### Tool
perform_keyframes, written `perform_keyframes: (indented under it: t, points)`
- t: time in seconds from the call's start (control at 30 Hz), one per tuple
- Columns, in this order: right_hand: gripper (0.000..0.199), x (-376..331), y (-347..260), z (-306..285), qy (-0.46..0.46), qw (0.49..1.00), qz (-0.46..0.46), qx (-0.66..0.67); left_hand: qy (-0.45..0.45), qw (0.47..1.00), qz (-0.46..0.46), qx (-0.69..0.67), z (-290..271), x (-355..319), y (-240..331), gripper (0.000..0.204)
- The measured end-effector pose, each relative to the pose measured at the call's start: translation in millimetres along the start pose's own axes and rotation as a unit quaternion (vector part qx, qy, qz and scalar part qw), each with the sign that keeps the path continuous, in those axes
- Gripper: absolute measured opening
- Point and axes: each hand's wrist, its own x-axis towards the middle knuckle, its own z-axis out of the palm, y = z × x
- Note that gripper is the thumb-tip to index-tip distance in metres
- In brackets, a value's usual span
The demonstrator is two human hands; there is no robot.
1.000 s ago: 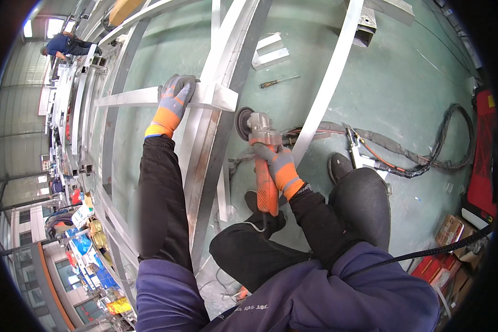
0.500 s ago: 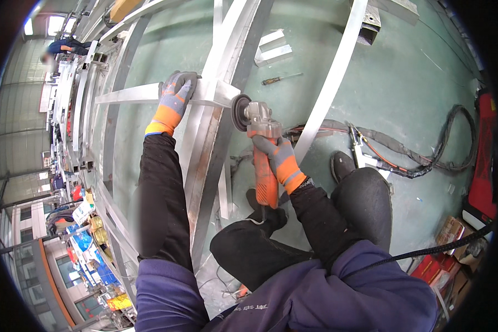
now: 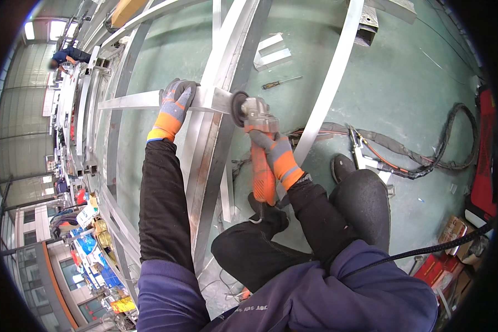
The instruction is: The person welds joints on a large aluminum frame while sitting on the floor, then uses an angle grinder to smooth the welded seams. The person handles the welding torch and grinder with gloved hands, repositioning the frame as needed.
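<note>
My right hand (image 3: 279, 156), in a grey and orange glove, is wrapped round the body of an orange angle grinder (image 3: 263, 177). Its dark disc (image 3: 239, 109) meets the end of a square metal tube (image 3: 218, 100); whether it touches cannot be made out exactly. My left hand (image 3: 176, 108), gloved the same way, grips that tube a short way left of its end. The tube lies across a long steel beam (image 3: 211, 149) of a metal frame.
On the green floor lie a screwdriver (image 3: 282, 82) and bent metal offcuts (image 3: 272, 52). A pale bar (image 3: 332, 83) slants past on the right, near a thick black cable (image 3: 409, 149). A red case (image 3: 484, 155) stands far right. Another person (image 3: 69, 57) works at the far left.
The grinder and my right hand have shifted slightly, with the disc turning more side-on at the tube end. My left hand stays on the tube.
</note>
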Motion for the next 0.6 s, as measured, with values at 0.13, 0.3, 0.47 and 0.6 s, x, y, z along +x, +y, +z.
perform_keyframes:
  t: [0.13, 0.3, 0.47, 0.6]
  points:
    - [0.046, -3.3, 2.4, -6.8, 0.045, 0.999, 0.022, 0.016, 0.000, 1.000, -0.014, 0.008, 0.4, -3.8, 0.0, 0.046]
    - [0.044, -6.9, -17.4, 23.5, -0.036, 0.993, -0.107, -0.041, -0.005, 0.999, -0.023, 0.023, 6.0, -8.3, -4.4, 0.045]
    - [0.054, 7.9, -7.8, 11.8, -0.004, 0.999, -0.049, -0.010, -0.021, 0.999, -0.020, 0.031, -3.4, 2.5, 7.0, 0.045]
    - [0.048, 2.1, 7.6, -13.1, 0.047, 0.998, 0.047, -0.008, -0.001, 1.000, -0.024, -0.002, 5.4, -7.1, -2.9, 0.046]
